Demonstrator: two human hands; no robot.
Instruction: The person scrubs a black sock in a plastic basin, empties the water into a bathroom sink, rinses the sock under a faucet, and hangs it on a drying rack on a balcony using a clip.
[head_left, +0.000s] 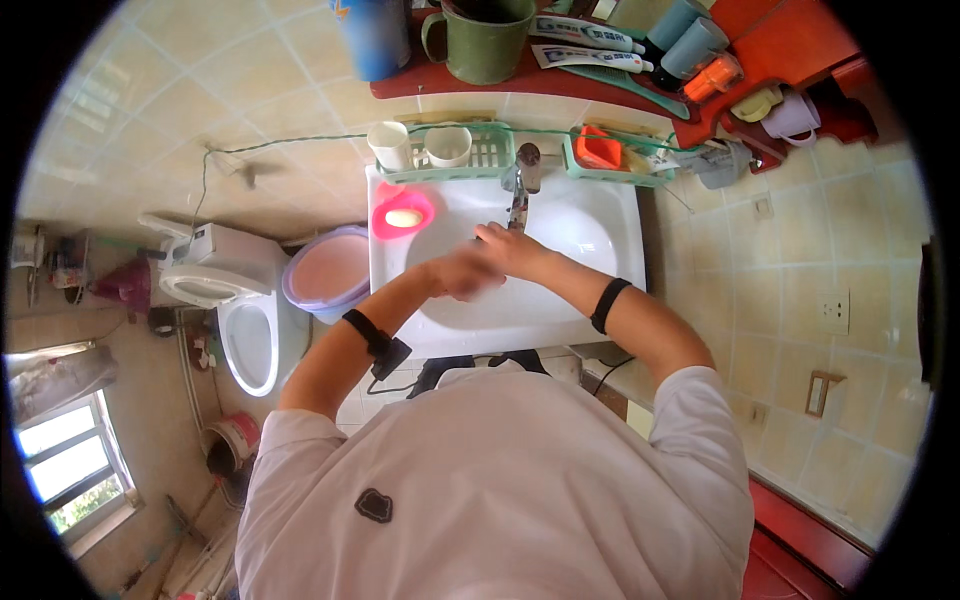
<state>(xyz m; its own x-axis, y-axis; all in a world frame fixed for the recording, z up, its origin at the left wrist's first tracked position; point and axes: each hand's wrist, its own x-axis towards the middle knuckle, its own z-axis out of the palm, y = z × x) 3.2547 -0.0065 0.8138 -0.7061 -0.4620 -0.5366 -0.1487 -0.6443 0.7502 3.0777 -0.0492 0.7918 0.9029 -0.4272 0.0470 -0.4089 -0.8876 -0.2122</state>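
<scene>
Over the white sink basin (577, 240), my left hand (466, 274) and my right hand (510, 247) touch each other. The right hand lies over the left, its fingers bent at the left hand's back or wrist. Motion blurs the left hand, and whether anything lies between them is hidden. Just beyond the right hand stands the metal faucet (519, 187), its spout pointing toward the hands. A pale bar of soap (403, 217) rests in a pink soap dish (384, 225) on the sink's left corner. Black straps circle both forearms.
Behind the sink stand a green plastic basket (495, 161) with white cups and another green basket (622, 174). Above them, a red shelf (420, 86) holds a green mug (487, 45), toothpaste tubes and a comb. Left of the sink are a purple-rimmed basin (330, 270) and a toilet (251, 345).
</scene>
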